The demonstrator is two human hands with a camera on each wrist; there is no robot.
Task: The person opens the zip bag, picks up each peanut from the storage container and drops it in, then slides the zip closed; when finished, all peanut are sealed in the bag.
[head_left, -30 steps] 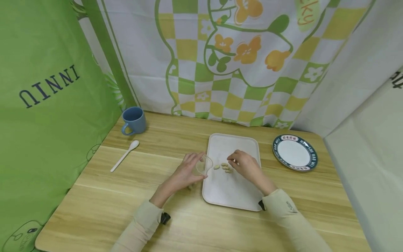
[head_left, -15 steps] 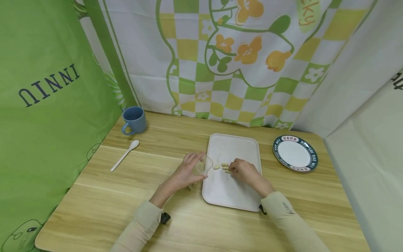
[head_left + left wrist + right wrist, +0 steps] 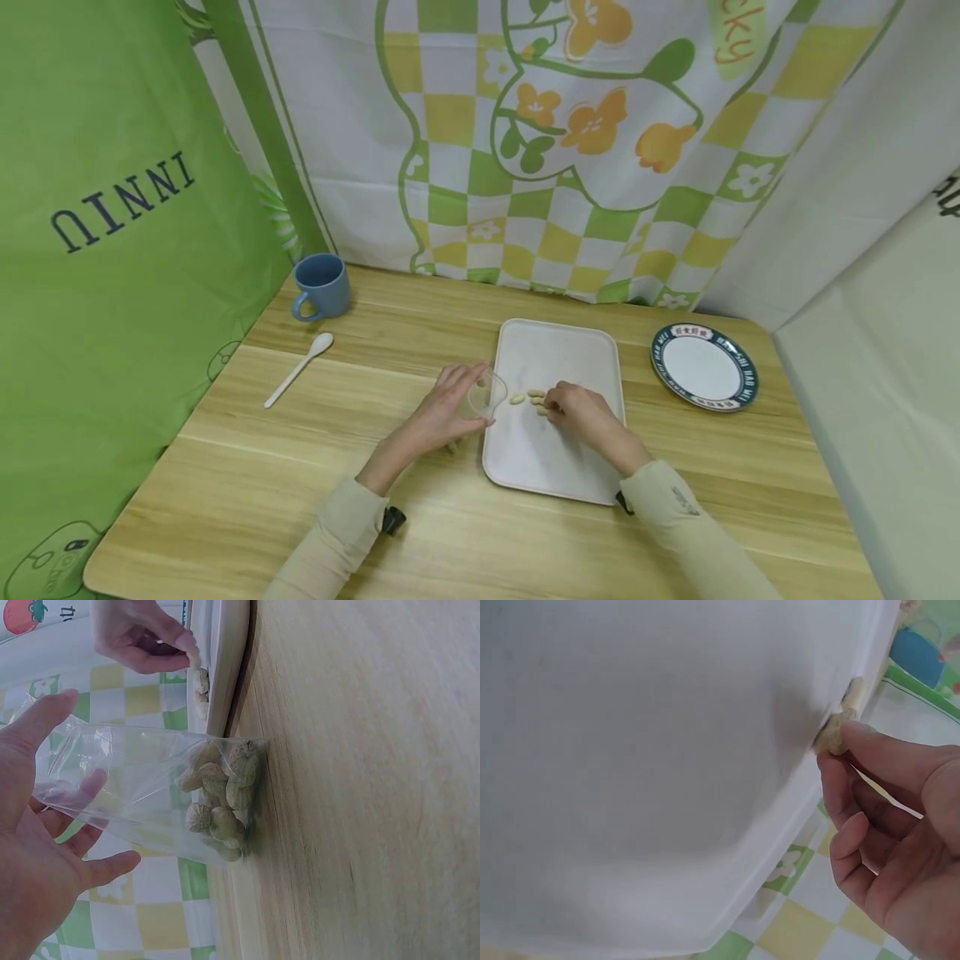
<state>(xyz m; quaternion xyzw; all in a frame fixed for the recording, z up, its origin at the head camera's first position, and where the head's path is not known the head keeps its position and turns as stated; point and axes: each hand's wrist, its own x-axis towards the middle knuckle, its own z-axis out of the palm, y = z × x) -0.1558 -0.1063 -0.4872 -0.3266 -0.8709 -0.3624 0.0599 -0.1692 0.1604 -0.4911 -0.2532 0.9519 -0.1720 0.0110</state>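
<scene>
My left hand (image 3: 444, 410) holds a clear plastic bag (image 3: 131, 769) by its mouth, thumb and fingers spreading it wide at the tray's left edge. Several peanuts in their shells (image 3: 225, 791) lie at the bottom of the bag, which stands on the table. My right hand (image 3: 591, 419) is over the white tray (image 3: 558, 350), where thumb and forefinger pinch a peanut (image 3: 835, 735) close to the surface. A few more peanuts (image 3: 517, 399) lie just left of those fingertips; the hand partly covers this group in the head view.
A blue mug (image 3: 322, 287) stands at the table's back left, with a white spoon (image 3: 300, 371) in front of it. To the right of the tray lies a green-rimmed plate (image 3: 705, 367). Patterned cloth (image 3: 525, 200) hangs behind the table.
My right hand has come down and slightly toward me onto the peanuts, and its fingers now pinch one. My left hand and the bag have stayed in place.
</scene>
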